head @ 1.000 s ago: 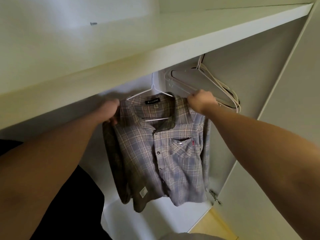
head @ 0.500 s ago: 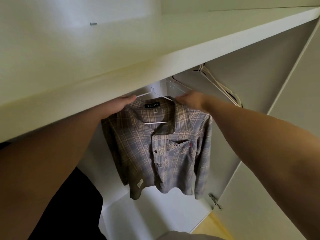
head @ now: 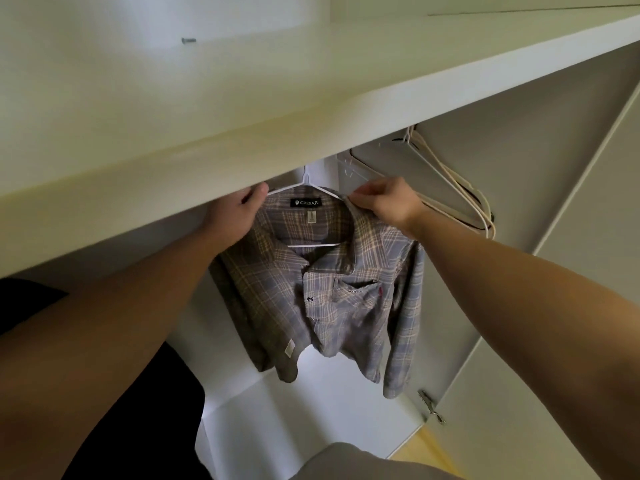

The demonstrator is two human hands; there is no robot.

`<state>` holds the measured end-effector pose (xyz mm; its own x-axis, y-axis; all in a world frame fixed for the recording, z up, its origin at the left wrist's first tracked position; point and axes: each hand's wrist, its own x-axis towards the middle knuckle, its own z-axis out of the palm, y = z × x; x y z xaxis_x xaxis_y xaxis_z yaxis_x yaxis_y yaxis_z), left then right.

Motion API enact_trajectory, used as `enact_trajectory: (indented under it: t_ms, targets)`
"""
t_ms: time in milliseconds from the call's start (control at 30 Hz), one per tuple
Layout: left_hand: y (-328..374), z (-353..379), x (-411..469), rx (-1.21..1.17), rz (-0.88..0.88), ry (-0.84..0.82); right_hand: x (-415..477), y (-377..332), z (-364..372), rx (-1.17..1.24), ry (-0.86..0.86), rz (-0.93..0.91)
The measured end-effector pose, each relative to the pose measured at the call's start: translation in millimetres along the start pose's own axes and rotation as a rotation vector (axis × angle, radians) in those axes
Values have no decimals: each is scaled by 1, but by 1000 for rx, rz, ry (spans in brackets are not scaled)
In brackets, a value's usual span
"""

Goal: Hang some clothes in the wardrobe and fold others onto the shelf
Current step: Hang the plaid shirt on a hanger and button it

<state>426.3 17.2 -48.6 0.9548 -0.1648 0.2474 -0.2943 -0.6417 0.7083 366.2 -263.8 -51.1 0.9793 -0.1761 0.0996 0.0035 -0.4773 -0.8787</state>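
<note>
Below the shelf [head: 311, 109], the shirt [head: 329, 299] hangs in the wardrobe. Our right hand [head: 384, 202] pinches its collar edge. Our left hand [head: 235, 211] sits at the other shoulder; its fingers are hidden, so we cannot tell its grip. Spare hangers [head: 450, 188] hang to the right. The shirt's hanger [head: 311, 244] is white.

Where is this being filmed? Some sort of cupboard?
Most likely inside a home wardrobe: a plaid shirt hangs on a white hanger beneath a wide shelf, with spare hangers bunched to its right.
</note>
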Motion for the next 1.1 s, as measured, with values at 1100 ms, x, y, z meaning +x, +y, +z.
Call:
enact_trajectory:
  t_ms: [1100]
  targets:
    - [-56,-43,-9,202,-136,-52,-40,43,-36,-343,102,112]
